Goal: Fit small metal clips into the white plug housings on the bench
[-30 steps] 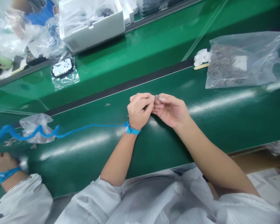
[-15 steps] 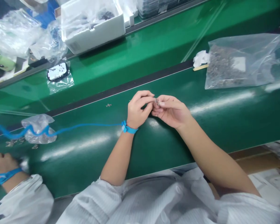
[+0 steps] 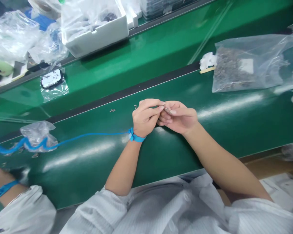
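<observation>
Over the green work surface (image 3: 161,156) my two hands meet at the fingertips. My right hand (image 3: 182,118), palm turned up, pinches a small silvery metal part (image 3: 167,110) between thumb and fingers. My left hand (image 3: 146,117) has thumb and index finger pressed together at the near end of that part; whether it grips the part too is hard to see. Around my left wrist runs a blue wrist strap (image 3: 138,138) with a cord (image 3: 95,134) leading left. Beyond my left hand lie a tiny metal piece (image 3: 135,106) and a small metal part (image 3: 112,110).
A clear bag of small brown-grey parts (image 3: 231,73) lies at right, beside crumpled white paper (image 3: 207,60). Left are a crumpled plastic bag (image 3: 40,131) and a co-worker's hand (image 3: 1,182). A white box (image 3: 97,40) and a bagged black-rimmed item (image 3: 51,79) sit at the back.
The metal part between my fingers has turned and shows more of its length. My left hand has shifted slightly, uncovering the tiny piece behind it. The co-worker's hand has moved left and down.
</observation>
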Tool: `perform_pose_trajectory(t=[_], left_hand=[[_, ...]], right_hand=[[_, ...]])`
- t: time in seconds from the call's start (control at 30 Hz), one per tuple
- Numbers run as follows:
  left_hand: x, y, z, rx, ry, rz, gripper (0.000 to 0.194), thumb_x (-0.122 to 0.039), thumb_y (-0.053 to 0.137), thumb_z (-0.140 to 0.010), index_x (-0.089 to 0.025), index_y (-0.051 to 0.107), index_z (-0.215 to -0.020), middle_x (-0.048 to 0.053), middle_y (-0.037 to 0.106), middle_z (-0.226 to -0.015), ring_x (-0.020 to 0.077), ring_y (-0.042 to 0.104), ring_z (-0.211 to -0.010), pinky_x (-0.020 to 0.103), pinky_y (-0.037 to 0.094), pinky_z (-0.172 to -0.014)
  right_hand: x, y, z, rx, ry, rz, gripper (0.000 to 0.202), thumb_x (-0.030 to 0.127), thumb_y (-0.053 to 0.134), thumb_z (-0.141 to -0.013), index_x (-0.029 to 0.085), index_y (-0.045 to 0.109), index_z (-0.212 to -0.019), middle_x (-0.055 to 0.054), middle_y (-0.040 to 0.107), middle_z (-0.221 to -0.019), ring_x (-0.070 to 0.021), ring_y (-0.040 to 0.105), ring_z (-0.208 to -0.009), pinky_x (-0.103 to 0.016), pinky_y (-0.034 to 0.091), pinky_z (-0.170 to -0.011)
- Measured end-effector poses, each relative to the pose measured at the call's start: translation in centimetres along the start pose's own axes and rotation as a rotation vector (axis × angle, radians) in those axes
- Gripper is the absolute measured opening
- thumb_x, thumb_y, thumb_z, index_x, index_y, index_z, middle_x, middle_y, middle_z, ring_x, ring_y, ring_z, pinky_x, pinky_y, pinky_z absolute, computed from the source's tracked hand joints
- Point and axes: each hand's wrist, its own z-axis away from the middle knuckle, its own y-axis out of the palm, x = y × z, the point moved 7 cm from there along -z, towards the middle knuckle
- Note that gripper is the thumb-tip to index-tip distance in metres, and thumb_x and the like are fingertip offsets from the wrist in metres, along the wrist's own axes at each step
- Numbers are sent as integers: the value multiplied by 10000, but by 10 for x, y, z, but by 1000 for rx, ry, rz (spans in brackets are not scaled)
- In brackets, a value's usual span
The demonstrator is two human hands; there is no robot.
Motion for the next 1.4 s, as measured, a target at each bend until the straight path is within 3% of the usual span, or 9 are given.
perform_pose_trajectory(t=[0.17,0.4,0.57,0.7,1.1,1.3,1.4], left_hand=[[8,0,-2,17,-119,173,148,-137,645,-906,-224,677,-791,0,731,-913,139,691,-869,320,570,-761],[20,3,0,89,-313,376,65,-244,650,-922,-218,690,-878,40,688,-898,153,663,-879,329,559,-795],[27,8,4,231,-366,312,191,-366,657,-919,-233,688,-1052,74,672,-1067,189,641,-1029,359,545,-854],[29,9,5,323,-386,312,148,-316,643,-933,-250,719,-1042,66,658,-1111,184,635,-1072,367,550,-886],[26,2,2,224,-340,186,116,-207,634,-929,-225,740,-884,26,675,-919,132,647,-866,300,549,-778],[25,1,2,216,-301,214,114,-193,642,-921,-235,748,-908,23,717,-901,141,674,-856,307,566,-770],[28,4,3,228,-347,285,73,-244,673,-908,-250,746,-909,19,731,-880,155,683,-861,333,575,-784]], right_hand=[[-3,-3,-1,-10,75,-37,143,212,710,-769,132,591,-774,34,493,-598,-78,435,-511,-254,414,-543],[-6,-2,-1,-22,175,-50,122,195,692,-755,113,609,-792,4,560,-677,-79,473,-519,-238,394,-509],[-4,-6,0,-89,146,-15,153,202,743,-731,107,648,-804,-7,595,-697,-75,484,-524,-240,421,-514],[-1,-7,1,-98,123,31,169,207,770,-721,104,652,-783,0,581,-682,-71,494,-528,-225,405,-508],[-6,-5,1,-95,191,40,224,222,757,-746,137,550,-753,51,488,-601,-59,446,-459,-213,367,-456],[-12,-7,5,-128,339,-24,153,182,707,-744,142,560,-762,57,438,-577,-49,402,-442,-188,351,-429],[-13,-5,7,-113,409,-31,79,143,666,-765,134,589,-780,50,444,-571,-50,387,-430,-184,354,-410]])
